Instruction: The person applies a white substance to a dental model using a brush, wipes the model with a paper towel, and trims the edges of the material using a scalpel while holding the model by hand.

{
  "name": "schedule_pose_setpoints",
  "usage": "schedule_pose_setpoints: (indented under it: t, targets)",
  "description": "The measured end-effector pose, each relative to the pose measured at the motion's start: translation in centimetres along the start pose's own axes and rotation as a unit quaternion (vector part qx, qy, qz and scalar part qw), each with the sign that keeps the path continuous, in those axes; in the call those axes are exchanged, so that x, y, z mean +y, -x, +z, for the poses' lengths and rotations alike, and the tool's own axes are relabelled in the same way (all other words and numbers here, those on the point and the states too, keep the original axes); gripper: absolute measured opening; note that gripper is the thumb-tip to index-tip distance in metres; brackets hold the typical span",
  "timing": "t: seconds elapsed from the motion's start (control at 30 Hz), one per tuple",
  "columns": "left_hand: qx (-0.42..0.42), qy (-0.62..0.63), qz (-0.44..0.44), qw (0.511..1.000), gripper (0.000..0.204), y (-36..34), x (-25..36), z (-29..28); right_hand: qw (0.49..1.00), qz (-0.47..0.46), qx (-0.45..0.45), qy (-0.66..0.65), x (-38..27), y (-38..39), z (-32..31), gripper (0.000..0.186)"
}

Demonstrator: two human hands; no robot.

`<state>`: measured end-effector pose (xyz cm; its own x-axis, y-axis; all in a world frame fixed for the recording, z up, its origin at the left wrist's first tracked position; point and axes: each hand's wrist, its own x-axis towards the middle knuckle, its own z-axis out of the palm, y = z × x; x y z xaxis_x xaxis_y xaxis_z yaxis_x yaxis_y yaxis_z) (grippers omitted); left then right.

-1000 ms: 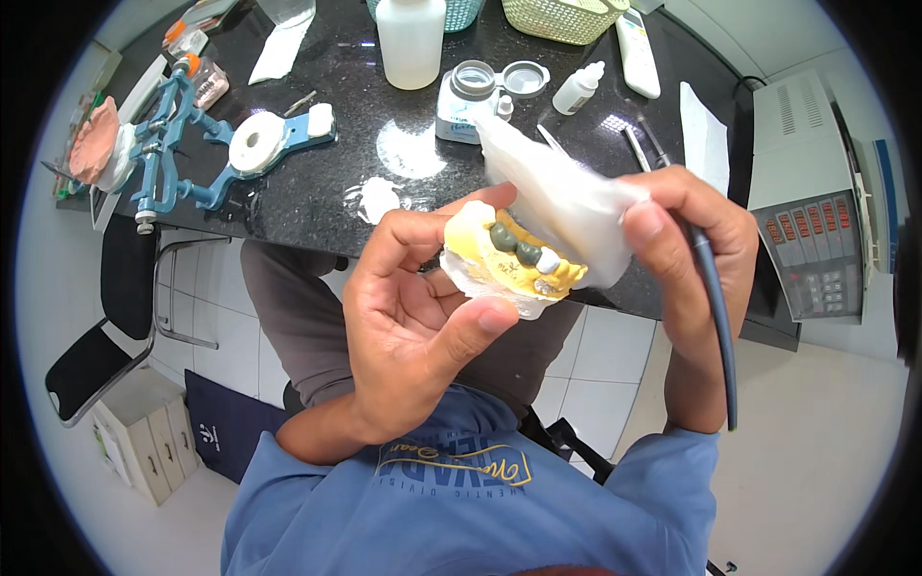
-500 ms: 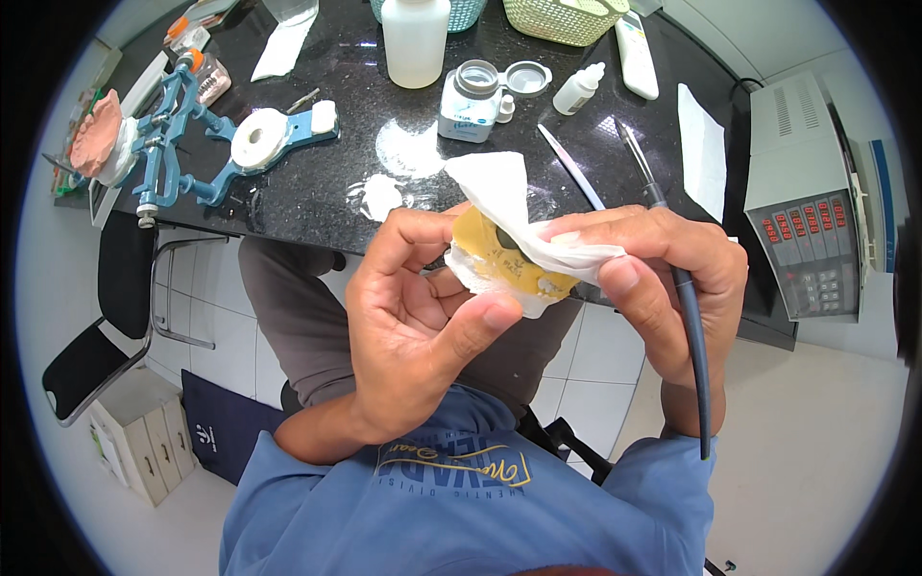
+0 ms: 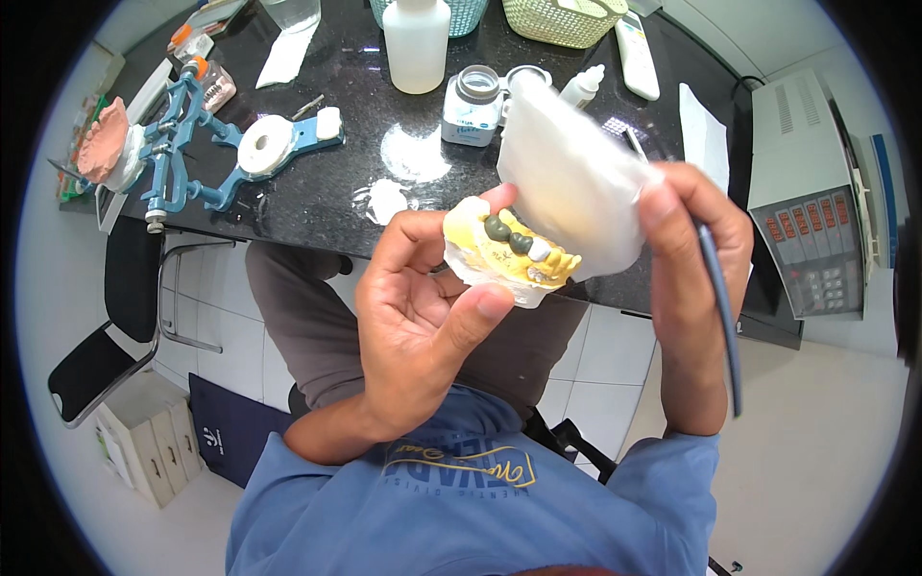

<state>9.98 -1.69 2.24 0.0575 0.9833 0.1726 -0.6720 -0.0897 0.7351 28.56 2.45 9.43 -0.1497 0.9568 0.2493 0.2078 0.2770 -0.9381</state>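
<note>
A yellow dental model [image 3: 471, 226] on a white base sits in my left hand [image 3: 403, 326], gripped between thumb and fingers, with dark green teeth and a white one along its top. Up to its right, my right hand [image 3: 696, 240] pinches a white tissue [image 3: 567, 182], blurred and raised behind the model, and also holds a long dark-handled tool [image 3: 730, 336], whose upper end is mostly hidden by the tissue and fingers. Beyond the tissue stand a small labelled jar [image 3: 469, 115] and a dropper bottle [image 3: 581, 91], partly covered.
A blue articulator [image 3: 173, 173] with a pink cast [image 3: 104, 144] lies at left on the black countertop [image 3: 317, 202], near white powder [image 3: 387, 200]. A tall bottle [image 3: 416, 53] and baskets [image 3: 562, 14] stand behind. A grey machine [image 3: 807, 230] is at right, a chair [image 3: 96, 365] at lower left.
Half a second ago the tissue was folded over the model; now my right hand has lifted it up and right, uncovering the teeth, much as they showed a second ago.
</note>
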Motion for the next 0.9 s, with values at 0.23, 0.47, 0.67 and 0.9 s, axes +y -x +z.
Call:
schedule_pose_setpoints:
  t: [0.23, 0.47, 0.67, 0.9]
  targets:
    - [0.016, -0.003, -0.013, 1.000, 0.041, 0.1, 0.2, -0.4, 0.959, -0.096, 0.231, 0.133, 2.7, -2.0, -5.0, 0.024]
    - [0.022, 0.012, 0.020, 1.000, 0.041, 0.2, 0.0, -1.0, 0.856, -0.198, 0.201, 0.432, 3.6, -2.2, -4.3, 0.041]
    - [0.037, -0.042, 0.075, 0.996, 0.049, 1.0, 0.7, -2.3, 0.983, -0.101, -0.114, 0.101, 1.6, -0.1, 2.5, 0.096]
    - [0.038, 0.001, 0.089, 0.995, 0.048, 1.9, 2.7, -4.5, 0.965, -0.130, -0.198, 0.110, 0.7, -1.9, 8.2, 0.101]
